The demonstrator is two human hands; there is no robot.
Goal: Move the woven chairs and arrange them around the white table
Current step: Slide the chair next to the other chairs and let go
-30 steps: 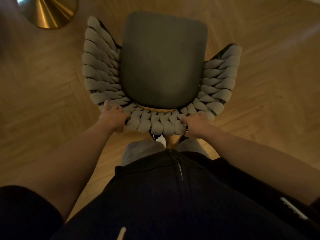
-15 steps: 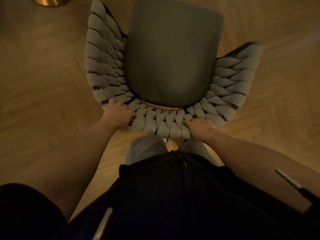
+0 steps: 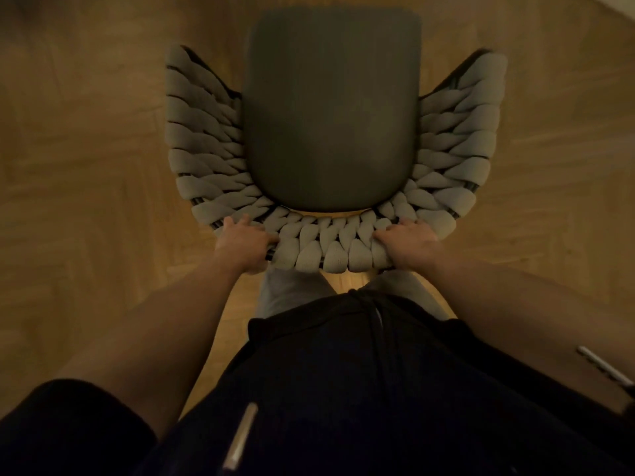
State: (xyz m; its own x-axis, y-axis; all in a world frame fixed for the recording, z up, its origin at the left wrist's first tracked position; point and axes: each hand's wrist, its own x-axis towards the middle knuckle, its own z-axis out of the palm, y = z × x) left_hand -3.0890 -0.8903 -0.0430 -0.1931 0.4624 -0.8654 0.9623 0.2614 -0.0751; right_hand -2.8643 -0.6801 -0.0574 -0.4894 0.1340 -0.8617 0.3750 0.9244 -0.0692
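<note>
A woven chair [image 3: 206, 149] stands right in front of me, seen from above. It has a dark grey seat cushion [image 3: 331, 111] and a curved back of thick grey woven bands. My left hand [image 3: 244, 245] grips the left part of the back's top rim. On the right part of the same rim my right hand [image 3: 409, 242] is closed. Both arms reach forward from my body. The white table is not in view.
Wooden herringbone floor [image 3: 86, 166] surrounds the chair on all sides. My dark top and grey trousers fill the lower part of the view. A pale strip, perhaps a wall base, shows at the top right corner [image 3: 618, 5].
The chair has shifted right and squared up in front of me. The gold round base seen at top left has left the view. Both hands keep their grip on the back.
</note>
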